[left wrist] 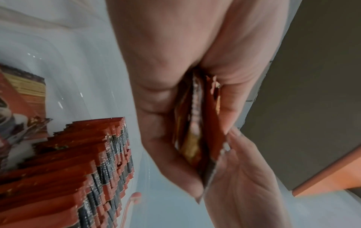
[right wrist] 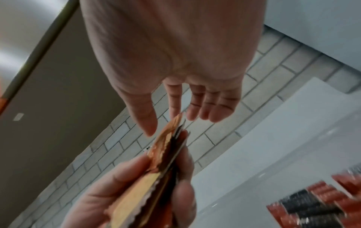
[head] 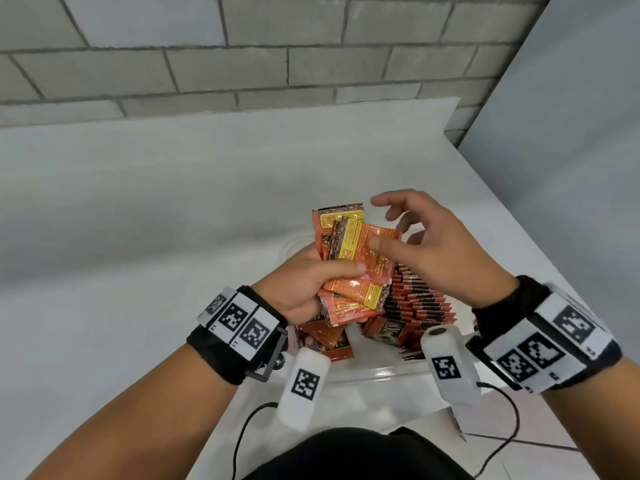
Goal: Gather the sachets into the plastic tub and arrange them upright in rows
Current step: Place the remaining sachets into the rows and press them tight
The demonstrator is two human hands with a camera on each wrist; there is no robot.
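left hand (head: 301, 285) grips fanned sachets (head: 356, 258) | right hand (head: 440, 251) fingers spread, thumb on top sachet

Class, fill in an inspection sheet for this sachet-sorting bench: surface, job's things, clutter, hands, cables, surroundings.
Surface: white table.
Job's things: clear plastic tub holds upright rows of sachets; loose sachets lie at its left end.
Clutter: nothing seen.
Hands: left hand grips a fanned bundle of sachets; right hand touches the bundle's front with its thumb, fingers spread.
Cables: black cables hang from both wristbands.
Surroundings: grey brick wall.
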